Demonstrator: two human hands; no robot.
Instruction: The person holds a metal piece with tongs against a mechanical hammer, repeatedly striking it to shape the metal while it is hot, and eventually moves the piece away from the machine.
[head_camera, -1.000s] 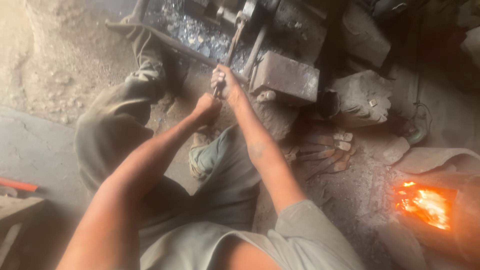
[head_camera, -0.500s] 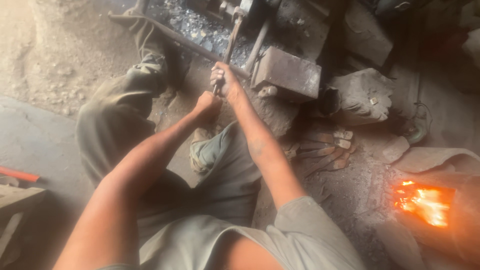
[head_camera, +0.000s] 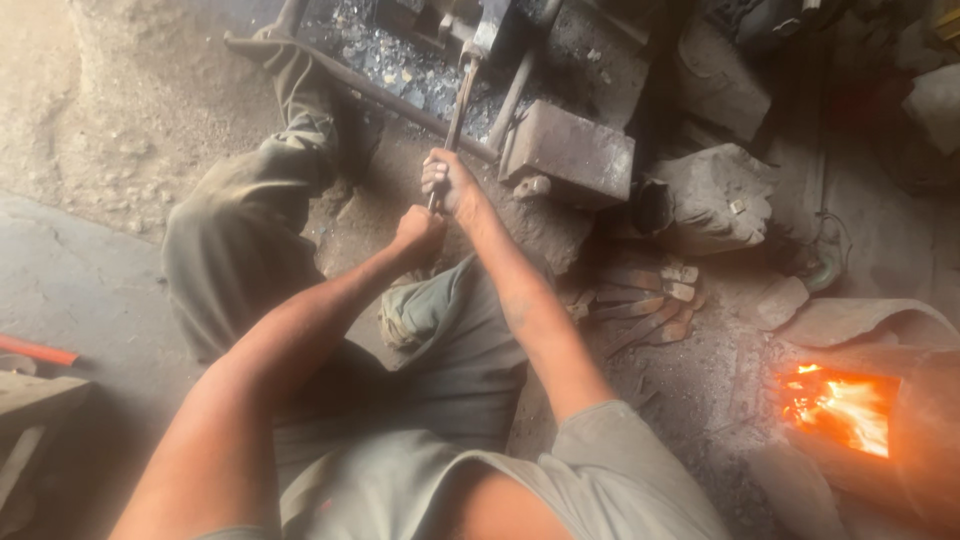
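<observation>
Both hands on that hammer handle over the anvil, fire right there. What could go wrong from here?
1. Both hands, left hand and right hand, are bare on the hammer handle; a slip or glancing blow could hurt the fingers.
2. The anvil block sits close to the bent legs, so a missed swing could land on them.
3. The open fire burns beside the right arm; sparks or a lean could burn.

Both hands (head_camera: 432, 208) around a hammer handle (head_camera: 458, 110) beside the anvil (head_camera: 570, 152)

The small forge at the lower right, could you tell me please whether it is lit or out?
Lit. Bright orange flames glow in the opening of the forge, while both hands, left hand and right hand, grip the hammer handle away from it.
</observation>
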